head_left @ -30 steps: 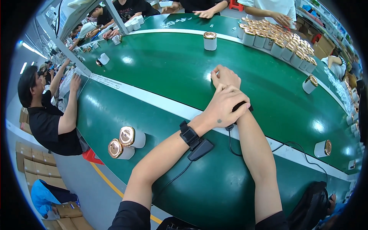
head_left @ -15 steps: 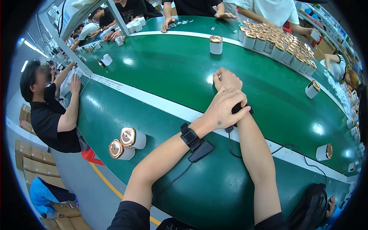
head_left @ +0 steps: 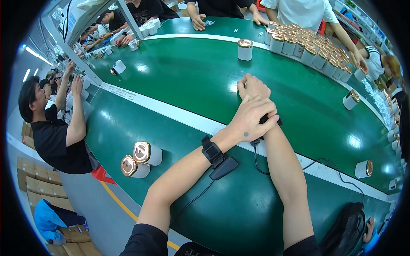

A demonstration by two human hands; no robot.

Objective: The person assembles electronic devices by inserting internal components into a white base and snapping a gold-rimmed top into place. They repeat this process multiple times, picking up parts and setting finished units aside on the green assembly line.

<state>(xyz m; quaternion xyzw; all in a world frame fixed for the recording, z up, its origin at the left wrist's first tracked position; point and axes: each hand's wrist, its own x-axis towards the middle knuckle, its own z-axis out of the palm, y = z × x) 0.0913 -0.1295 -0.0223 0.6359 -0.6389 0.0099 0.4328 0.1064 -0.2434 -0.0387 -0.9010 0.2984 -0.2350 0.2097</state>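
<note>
The left hand (head_left: pixel 253 114) grips a partly hidden, rounded black gadget (head_left: pixel 264 119) on the right wrist between thumb and fingers. Above the smooth, glossy green belt (head_left: pixel 188 68), the right hand (head_left: pixel 255 87) curls; whether its fingertips meet, I cannot tell.

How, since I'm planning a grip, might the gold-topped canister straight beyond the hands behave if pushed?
The canister looks stiff: its sides are straight. It would probably slide, standing upright on the glossy belt. Taller than wide, it might tip if pushed high.
</note>
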